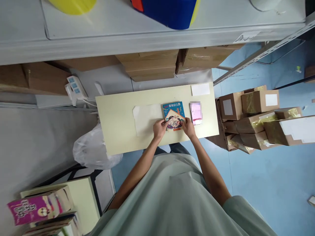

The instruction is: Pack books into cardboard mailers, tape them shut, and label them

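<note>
A small children's book (pixel 174 114) with a blue cover and a drawn house lies between my two hands over the pale table (pixel 118 121). My left hand (pixel 159 128) grips its lower left edge, thumb on the cover. On the opposite edge, my right hand (pixel 189 127) holds the lower right side the same way. A white sheet of paper (pixel 146 119) lies flat on the table, just left of the book. To the right of the book, close to my right hand, rests a phone (pixel 196 113) with a lit pinkish screen.
A white slip (pixel 200 89) lies at the table's back right. Cardboard boxes (pixel 258 105) are stacked on the right. A metal shelf (pixel 147 41) spans the front. At left are a power strip (pixel 76 88), a plastic bag (pixel 91 147) and stacked books (pixel 41 209).
</note>
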Demonstrator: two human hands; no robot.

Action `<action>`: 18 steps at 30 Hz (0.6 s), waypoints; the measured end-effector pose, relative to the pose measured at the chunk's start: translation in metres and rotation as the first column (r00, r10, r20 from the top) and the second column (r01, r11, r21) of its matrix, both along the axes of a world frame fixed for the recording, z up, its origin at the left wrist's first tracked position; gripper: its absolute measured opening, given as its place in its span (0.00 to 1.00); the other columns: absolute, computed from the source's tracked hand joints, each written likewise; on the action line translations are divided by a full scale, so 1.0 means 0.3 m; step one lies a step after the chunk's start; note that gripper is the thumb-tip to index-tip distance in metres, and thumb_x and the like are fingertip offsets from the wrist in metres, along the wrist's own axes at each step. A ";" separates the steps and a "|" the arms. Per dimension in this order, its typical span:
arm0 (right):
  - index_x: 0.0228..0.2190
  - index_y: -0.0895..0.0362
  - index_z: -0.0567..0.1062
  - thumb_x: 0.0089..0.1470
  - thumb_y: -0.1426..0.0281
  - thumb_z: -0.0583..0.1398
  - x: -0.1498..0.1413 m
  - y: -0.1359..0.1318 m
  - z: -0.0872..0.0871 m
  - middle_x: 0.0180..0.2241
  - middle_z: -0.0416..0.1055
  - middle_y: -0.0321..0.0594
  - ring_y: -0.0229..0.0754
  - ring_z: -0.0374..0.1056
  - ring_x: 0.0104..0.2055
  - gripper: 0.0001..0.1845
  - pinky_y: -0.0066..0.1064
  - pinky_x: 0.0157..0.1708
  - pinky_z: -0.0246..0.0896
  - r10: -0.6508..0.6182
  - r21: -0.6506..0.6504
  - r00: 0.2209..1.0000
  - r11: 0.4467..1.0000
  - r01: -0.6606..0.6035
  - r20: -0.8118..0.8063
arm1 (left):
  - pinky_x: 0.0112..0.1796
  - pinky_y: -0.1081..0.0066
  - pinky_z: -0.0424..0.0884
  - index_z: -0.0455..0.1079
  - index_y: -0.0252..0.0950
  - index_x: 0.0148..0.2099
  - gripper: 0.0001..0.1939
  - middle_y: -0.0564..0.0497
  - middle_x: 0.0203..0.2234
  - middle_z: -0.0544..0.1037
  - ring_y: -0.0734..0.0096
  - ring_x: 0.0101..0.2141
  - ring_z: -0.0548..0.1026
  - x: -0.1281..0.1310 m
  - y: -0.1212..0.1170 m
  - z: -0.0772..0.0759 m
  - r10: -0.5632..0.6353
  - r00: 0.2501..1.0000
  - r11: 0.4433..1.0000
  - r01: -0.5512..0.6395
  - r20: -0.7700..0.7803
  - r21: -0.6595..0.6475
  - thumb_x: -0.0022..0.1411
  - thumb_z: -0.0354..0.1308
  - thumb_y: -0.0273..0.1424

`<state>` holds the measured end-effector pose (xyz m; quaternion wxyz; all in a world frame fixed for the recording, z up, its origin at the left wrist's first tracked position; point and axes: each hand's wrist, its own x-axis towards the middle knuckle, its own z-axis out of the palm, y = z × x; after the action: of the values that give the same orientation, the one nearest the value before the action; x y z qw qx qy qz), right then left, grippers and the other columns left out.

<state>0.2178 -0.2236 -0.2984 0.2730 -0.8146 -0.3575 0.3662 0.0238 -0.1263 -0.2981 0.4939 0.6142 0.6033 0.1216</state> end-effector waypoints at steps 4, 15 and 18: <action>0.51 0.57 0.73 0.67 0.51 0.56 -0.023 0.000 -0.043 0.50 0.78 0.60 0.59 0.74 0.53 0.24 0.49 0.53 0.71 -0.013 0.016 0.990 1.000 0.011 0.141 | 0.50 0.61 0.78 0.83 0.39 0.44 0.07 0.43 0.43 0.85 0.58 0.42 0.82 -0.056 0.010 -0.009 0.022 0.999 0.994 -0.017 -0.043 0.112 0.68 0.67 0.35; 0.46 0.56 0.77 0.56 0.44 0.65 0.034 -0.002 -0.069 0.44 0.83 0.50 0.53 0.79 0.45 0.31 0.43 0.46 0.75 -0.185 -0.055 0.975 0.982 0.180 -0.125 | 0.49 0.57 0.74 0.73 0.39 0.41 0.15 0.44 0.36 0.81 0.47 0.45 0.79 -0.386 0.077 0.007 0.334 0.798 0.939 -0.328 -0.503 0.103 0.61 0.69 0.43; 0.47 0.56 0.76 0.53 0.41 0.65 0.038 -0.009 -0.065 0.46 0.83 0.52 0.53 0.80 0.46 0.35 0.43 0.45 0.75 -0.188 -0.015 0.963 0.982 0.189 -0.192 | 0.35 0.66 0.67 0.64 0.42 0.26 0.20 0.53 0.21 0.70 0.60 0.31 0.74 -0.420 0.066 0.011 0.312 0.850 0.944 -0.326 -0.424 0.041 0.63 0.64 0.45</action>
<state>0.2292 -0.2263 -0.3179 0.3414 -0.8051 -0.2509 0.4152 -0.1022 -0.1065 -0.2948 0.3334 0.5090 0.7916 0.0553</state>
